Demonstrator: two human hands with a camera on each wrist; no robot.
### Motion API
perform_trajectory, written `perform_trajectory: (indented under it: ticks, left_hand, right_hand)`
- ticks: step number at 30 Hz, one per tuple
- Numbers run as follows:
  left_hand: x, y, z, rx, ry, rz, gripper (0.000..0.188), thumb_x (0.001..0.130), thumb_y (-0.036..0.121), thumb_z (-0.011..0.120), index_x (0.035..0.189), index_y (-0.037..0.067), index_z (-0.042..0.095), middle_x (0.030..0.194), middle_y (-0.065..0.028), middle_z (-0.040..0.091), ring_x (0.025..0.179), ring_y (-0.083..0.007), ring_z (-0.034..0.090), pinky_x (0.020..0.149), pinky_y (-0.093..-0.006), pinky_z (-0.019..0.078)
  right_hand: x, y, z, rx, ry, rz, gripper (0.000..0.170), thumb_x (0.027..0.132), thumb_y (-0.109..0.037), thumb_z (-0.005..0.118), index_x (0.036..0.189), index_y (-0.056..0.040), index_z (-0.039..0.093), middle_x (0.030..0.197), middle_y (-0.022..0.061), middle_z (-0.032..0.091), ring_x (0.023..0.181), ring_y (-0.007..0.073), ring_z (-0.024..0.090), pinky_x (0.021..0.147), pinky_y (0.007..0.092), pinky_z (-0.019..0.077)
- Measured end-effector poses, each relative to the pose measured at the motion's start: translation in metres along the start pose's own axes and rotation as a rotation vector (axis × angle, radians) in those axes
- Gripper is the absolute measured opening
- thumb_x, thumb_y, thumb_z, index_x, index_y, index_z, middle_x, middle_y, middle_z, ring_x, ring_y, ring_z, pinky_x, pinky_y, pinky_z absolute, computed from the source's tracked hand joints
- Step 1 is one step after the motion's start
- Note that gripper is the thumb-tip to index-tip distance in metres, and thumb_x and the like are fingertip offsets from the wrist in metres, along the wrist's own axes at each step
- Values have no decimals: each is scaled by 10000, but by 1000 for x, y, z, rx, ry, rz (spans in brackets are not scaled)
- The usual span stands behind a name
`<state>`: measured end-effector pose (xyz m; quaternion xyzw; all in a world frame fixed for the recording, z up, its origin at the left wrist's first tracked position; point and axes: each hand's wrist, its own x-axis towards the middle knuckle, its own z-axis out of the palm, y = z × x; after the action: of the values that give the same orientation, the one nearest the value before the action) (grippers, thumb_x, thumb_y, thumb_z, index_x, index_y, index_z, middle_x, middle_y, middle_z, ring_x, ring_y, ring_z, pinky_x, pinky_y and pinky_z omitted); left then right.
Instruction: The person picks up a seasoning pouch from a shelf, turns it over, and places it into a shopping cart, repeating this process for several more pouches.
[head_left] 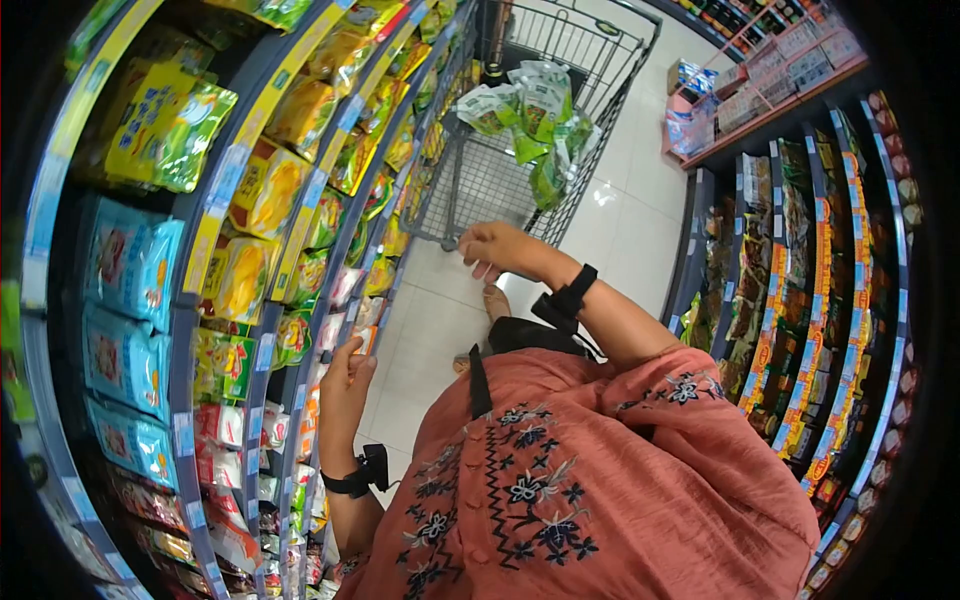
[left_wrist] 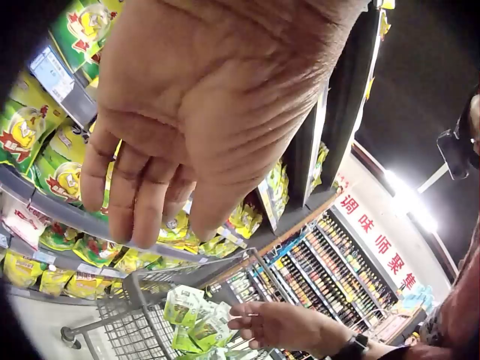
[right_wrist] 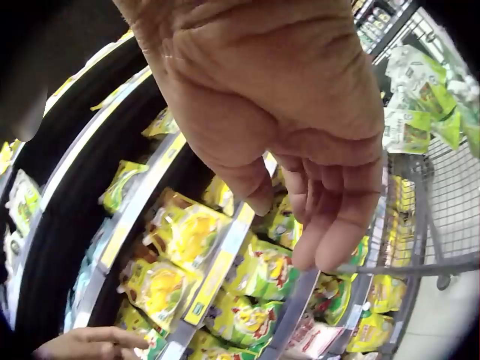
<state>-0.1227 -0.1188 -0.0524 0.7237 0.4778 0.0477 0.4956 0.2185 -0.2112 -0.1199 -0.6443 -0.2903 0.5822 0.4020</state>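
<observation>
My left hand [head_left: 347, 391] is beside the lower shelves on the left, fingers loosely bent and holding nothing; its palm [left_wrist: 217, 90] fills the top of the left wrist view. In front of my body hangs my right hand [head_left: 500, 250], empty with relaxed, slightly curled fingers, between the shelf and the cart. Green and white bags [head_left: 545, 105] lie in the metal shopping cart [head_left: 480, 185] ahead. Yellow and green packets [right_wrist: 259, 270] fill the shelf rows seen past my right hand [right_wrist: 330, 187]. Neither hand touches a packet.
Blue packages [head_left: 128, 345] stand on the left shelf, with yellow-green bags [head_left: 165, 125] above them. Across the aisle rises another shelf [head_left: 800, 300] of packaged goods, with a pink display stand [head_left: 700, 115] at its far end. Light floor tiles [head_left: 420, 320] run between.
</observation>
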Motion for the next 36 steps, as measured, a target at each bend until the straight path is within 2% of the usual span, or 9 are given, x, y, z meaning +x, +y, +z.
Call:
perform_trajectory:
  ticks: [6, 9, 12, 15, 21, 25, 30, 32, 36]
  left_hand:
    - [34, 27, 14, -2, -30, -57, 417, 984, 247, 636, 1337, 37, 565, 971, -91, 674, 910, -156, 613, 853, -295, 482]
    - [45, 35, 16, 56, -53, -116, 406, 989, 257, 621, 1325, 36, 569, 939, -73, 653, 880, -146, 592, 830, -289, 475]
    - [52, 45, 20, 42, -3, -132, 409, 989, 261, 615, 1319, 23, 567, 912, -57, 634, 859, -139, 579, 818, -284, 473]
    - [60, 46, 23, 33, 15, -203, 415, 991, 254, 613, 1322, 10, 563, 945, -64, 660, 880, -138, 598, 826, -284, 480]
    - [66, 55, 35, 14, 0, -252, 436, 989, 252, 623, 1334, -6, 558, 975, -87, 681, 906, -152, 615, 847, -293, 490]
    - [71, 62, 42, -3, -26, -317, 417, 988, 242, 625, 1321, -2, 569, 1015, -71, 669, 971, -147, 607, 914, -285, 462]
    - [75, 60, 45, 42, -27, -297, 442, 995, 276, 614, 1327, -11, 562, 1012, -139, 686, 941, -208, 636, 868, -328, 501]
    - [76, 64, 49, 61, -33, -318, 438, 995, 275, 613, 1328, -6, 563, 1017, -143, 686, 943, -212, 638, 868, -330, 501]
    - [74, 63, 53, 81, -41, -342, 424, 996, 263, 612, 1330, 7, 564, 1014, -135, 685, 933, -196, 635, 861, -323, 500]
  right_hand:
    - [77, 50, -103, 160, 357, 84, 280, 932, -204, 611, 1085, 30, 595, 933, 117, 653, 733, 203, 701, 577, 357, 603]
    - [116, 72, -165, 156, 562, 181, 313, 937, -186, 614, 1164, 26, 575, 992, 126, 647, 773, 242, 707, 589, 385, 613]
    - [156, 104, -227, -13, 686, 304, 420, 931, -238, 606, 1263, 15, 560, 1036, 192, 693, 799, 293, 732, 552, 401, 617]
    - [164, 93, -254, 3, 754, 423, 358, 929, -176, 591, 1216, 37, 589, 1039, 183, 678, 776, 298, 721, 606, 436, 639]
    - [208, 170, -302, -476, 636, 503, 360, 940, -206, 602, 1168, 72, 621, 931, 202, 706, 706, 308, 725, 548, 421, 622]
    - [223, 209, -313, -508, 581, 521, 378, 949, -243, 616, 1156, 72, 631, 891, 207, 711, 659, 309, 717, 520, 405, 609]
    - [215, 181, -303, -259, 742, 652, 329, 924, -240, 587, 1120, -10, 715, 1155, 170, 712, 1072, 345, 684, 923, 462, 526]
    - [209, 159, -299, -118, 640, 712, 345, 919, -240, 591, 1145, -6, 707, 1188, 190, 697, 1101, 347, 676, 934, 462, 528]
    - [221, 178, -289, -353, 527, 664, 315, 900, -178, 578, 1134, -13, 711, 1194, 211, 687, 1121, 353, 667, 925, 440, 537]
